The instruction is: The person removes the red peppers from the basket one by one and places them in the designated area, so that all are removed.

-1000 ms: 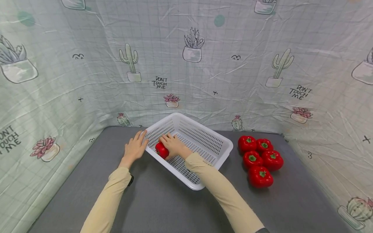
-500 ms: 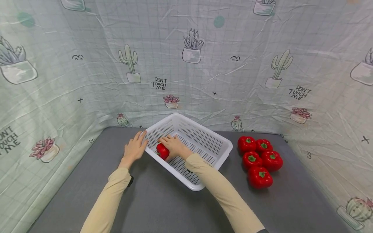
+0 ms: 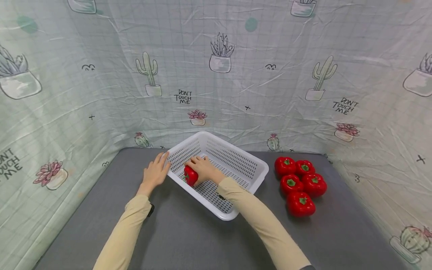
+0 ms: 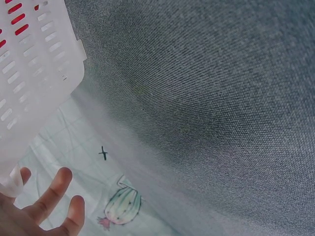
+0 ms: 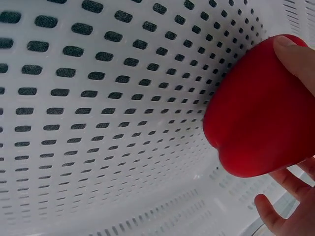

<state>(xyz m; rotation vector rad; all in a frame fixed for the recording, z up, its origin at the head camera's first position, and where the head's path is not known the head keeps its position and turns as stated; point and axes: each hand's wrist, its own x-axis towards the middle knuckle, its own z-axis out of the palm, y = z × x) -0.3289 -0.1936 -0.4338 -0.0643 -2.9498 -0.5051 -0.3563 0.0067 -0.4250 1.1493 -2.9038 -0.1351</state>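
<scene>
In the head view, a white perforated plastic basket (image 3: pixel 233 156) sits at an angle on the grey table. Inside it, near the left end, my right hand (image 3: pixel 204 169) grips a red bell pepper (image 3: pixel 191 176), whose green stem side faces left. The right wrist view shows the pepper (image 5: pixel 261 110) on its side above the slotted floor, with the thumb on top and fingers (image 5: pixel 293 184) below. My left hand (image 3: pixel 155 171) touches the basket's left rim with fingers spread. In the left wrist view those fingers (image 4: pixel 58 184) look fairly straight beside the basket corner.
Several red bell peppers (image 3: pixel 314 185) stand grouped on the table to the right of the basket, stems up. A cloth printed with cacti (image 3: pixel 263 90) hangs behind the table and along both sides. The grey tabletop (image 3: pixel 189 240) extends in front of the basket.
The pepper in my right hand has shifted slightly right and turned, so more of its stem side shows. My left hand stays on the rim. The other peppers keep their places.
</scene>
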